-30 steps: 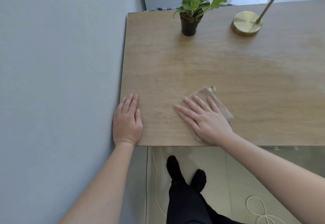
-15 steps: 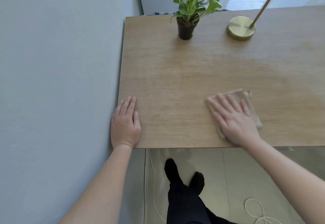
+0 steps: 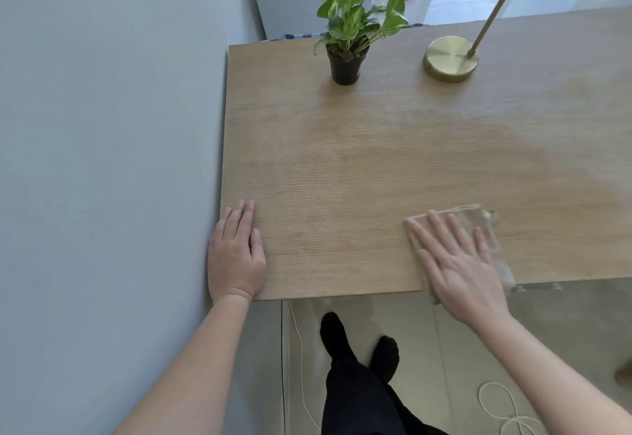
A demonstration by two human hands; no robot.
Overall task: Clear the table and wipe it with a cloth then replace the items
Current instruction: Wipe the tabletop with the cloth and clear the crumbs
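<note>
Presses folded beige cloth onto light wooden worktop's near edge with spread right hand; rests left hand flat, fingers together, at worktop's near left corner.

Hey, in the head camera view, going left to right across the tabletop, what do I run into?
Grey wall → left hand → potted plant → lamp base. The right hand pressing the cloth shares the lamp base's stretch, so it's unordered.
</note>
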